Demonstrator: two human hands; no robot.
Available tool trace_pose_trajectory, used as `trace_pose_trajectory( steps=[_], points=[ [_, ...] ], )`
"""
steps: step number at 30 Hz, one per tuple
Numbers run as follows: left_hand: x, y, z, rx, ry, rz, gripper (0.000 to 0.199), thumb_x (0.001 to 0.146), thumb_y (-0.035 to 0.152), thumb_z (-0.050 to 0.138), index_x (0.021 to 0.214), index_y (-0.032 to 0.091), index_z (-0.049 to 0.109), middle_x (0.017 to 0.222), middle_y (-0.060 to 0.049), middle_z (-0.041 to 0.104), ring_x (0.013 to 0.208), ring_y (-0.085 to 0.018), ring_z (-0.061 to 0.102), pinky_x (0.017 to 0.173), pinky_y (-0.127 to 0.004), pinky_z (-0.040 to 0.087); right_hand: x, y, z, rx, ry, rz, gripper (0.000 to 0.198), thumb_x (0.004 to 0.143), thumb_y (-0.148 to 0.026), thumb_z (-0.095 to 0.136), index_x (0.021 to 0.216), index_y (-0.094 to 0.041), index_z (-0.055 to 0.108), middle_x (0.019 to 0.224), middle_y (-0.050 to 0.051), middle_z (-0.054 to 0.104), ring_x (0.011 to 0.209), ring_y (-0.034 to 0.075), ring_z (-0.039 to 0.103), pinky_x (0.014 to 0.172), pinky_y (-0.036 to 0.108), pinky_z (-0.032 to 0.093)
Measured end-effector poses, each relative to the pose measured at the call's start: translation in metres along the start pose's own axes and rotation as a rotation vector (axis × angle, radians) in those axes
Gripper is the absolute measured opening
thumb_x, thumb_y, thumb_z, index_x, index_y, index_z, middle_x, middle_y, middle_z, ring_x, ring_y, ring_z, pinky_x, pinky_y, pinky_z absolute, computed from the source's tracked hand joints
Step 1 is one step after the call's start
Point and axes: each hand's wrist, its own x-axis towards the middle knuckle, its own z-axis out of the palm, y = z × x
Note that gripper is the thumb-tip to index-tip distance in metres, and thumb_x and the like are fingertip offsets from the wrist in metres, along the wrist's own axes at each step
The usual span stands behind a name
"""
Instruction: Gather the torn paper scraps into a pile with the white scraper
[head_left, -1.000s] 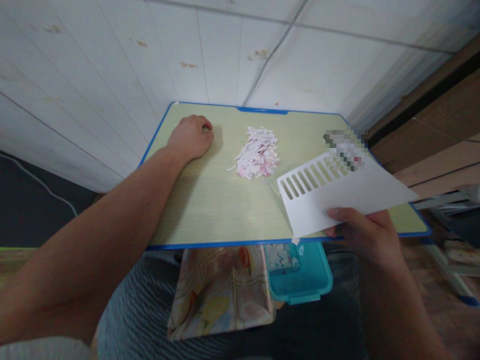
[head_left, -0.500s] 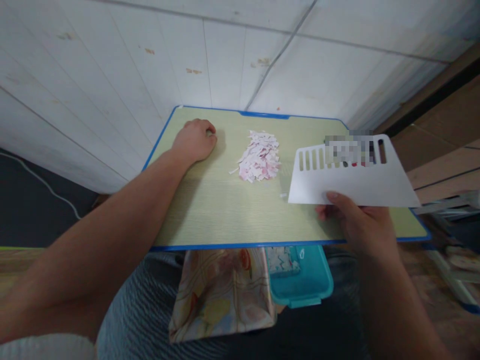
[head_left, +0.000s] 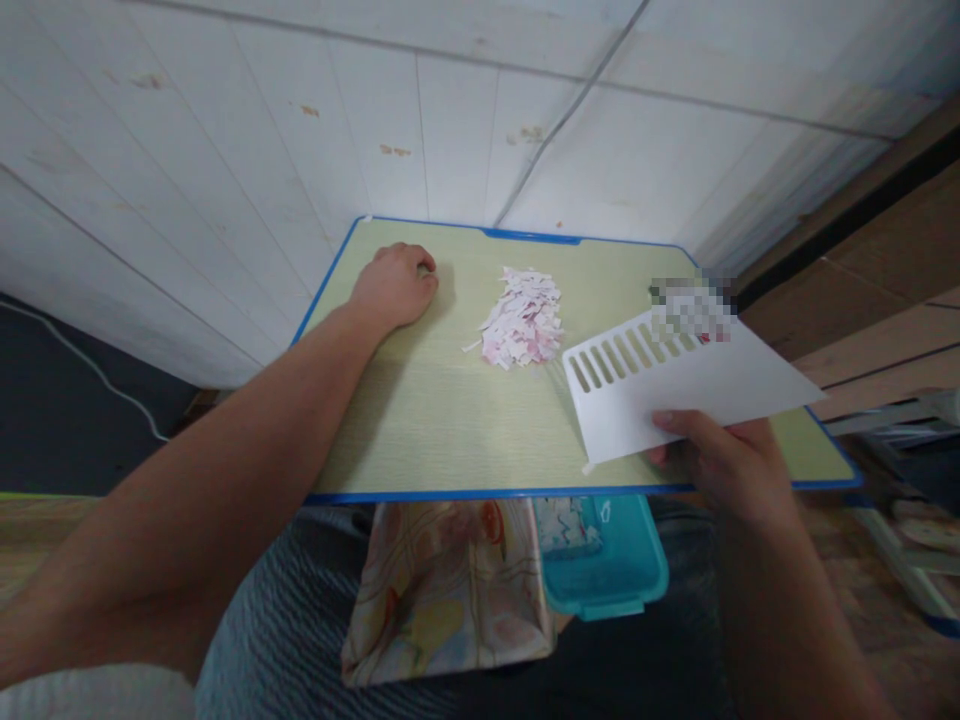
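Fingers curled in, my left hand (head_left: 397, 285) rests on the left part of the green board-like table (head_left: 435, 430), closed with nothing visible in it. My right hand (head_left: 724, 450) grips a stiff white sheet (head_left: 637, 420) by its near edge, thumb on top. A row of slots runs along the far edge of this sheet, which is tilted above the right side of the table. Between my hands lies a heap of white and pinkish paper shreds (head_left: 521, 320); neither hand touches it. A small white scrap (head_left: 588, 467) sits by the sheet's near left corner.
A patterned cloth bag (head_left: 450, 600) lies on my lap, beside a teal plastic tub (head_left: 622, 560) holding more shreds. A white panelled wall (head_left: 300, 130) with a grey cable (head_left: 570, 115) stands behind the table. A blurred patch (head_left: 690, 305) covers something at the table's back right.
My right hand has turned the white sheet, so its left end has swung down toward the table's near edge. My left hand stays in place beside the heap.
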Motion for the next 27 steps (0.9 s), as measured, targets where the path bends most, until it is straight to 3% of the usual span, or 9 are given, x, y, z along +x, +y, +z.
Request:
trace_pose_trajectory(
  steps=[6, 11, 17, 23, 27],
  points=[
    [-0.0007, 0.0004, -0.0012, 0.001, -0.016, -0.002, 0.039, 0.095, 0.036, 0.057, 0.125, 0.025, 0.079, 0.144, -0.014, 0.074, 0.141, -0.037, 0.062, 0.127, -0.052, 0.046, -0.0040, -0.0040, -0.0003, 0.049, -0.037, 0.075, 0.021, 0.081, -0.031, 0.088, 0.074, -0.024, 0.070, 0.058, -0.003, 0.063, 0.045, 0.015, 0.054, 0.042, 0.027, 0.045],
    [-0.0002, -0.0002, 0.0007, -0.002, 0.008, -0.010, 0.035, 0.095, 0.033, 0.056, 0.120, 0.028, 0.079, 0.139, -0.011, 0.076, 0.139, -0.036, 0.063, 0.125, -0.053, 0.049, -0.0030, -0.0024, -0.0010, 0.068, -0.049, 0.060, 0.024, 0.080, -0.033, 0.088, 0.070, -0.023, 0.069, 0.054, -0.003, 0.061, 0.043, 0.015, 0.053, 0.039, 0.027, 0.043],
    [0.0000, -0.0017, 0.0005, -0.005, 0.008, 0.002, 0.033, 0.096, 0.033, 0.056, 0.119, 0.028, 0.079, 0.140, -0.011, 0.076, 0.138, -0.035, 0.064, 0.125, -0.053, 0.049, -0.0031, 0.0004, -0.0022, 0.091, -0.024, 0.100, 0.019, 0.076, -0.033, 0.089, 0.077, -0.024, 0.073, 0.053, -0.004, 0.061, 0.040, 0.016, 0.052, 0.036, 0.028, 0.042],
    [0.0007, -0.0033, 0.0035, -0.027, 0.018, -0.006, 0.033, 0.096, 0.034, 0.058, 0.120, 0.029, 0.079, 0.141, -0.011, 0.076, 0.138, -0.036, 0.062, 0.124, -0.054, 0.051, -0.0025, -0.0011, -0.0027, 0.068, -0.084, 0.082, 0.029, 0.081, -0.036, 0.090, 0.066, -0.024, 0.068, 0.055, -0.001, 0.063, 0.044, 0.016, 0.055, 0.040, 0.029, 0.046],
    [0.0028, -0.0043, 0.0055, -0.026, 0.042, -0.012, 0.032, 0.096, 0.033, 0.058, 0.119, 0.028, 0.080, 0.140, -0.011, 0.076, 0.139, -0.037, 0.061, 0.125, -0.055, 0.049, -0.0021, -0.0039, -0.0030, 0.078, -0.070, 0.068, 0.023, 0.078, -0.037, 0.091, 0.074, -0.023, 0.073, 0.054, -0.002, 0.063, 0.042, 0.017, 0.055, 0.040, 0.030, 0.045]
  ],
)
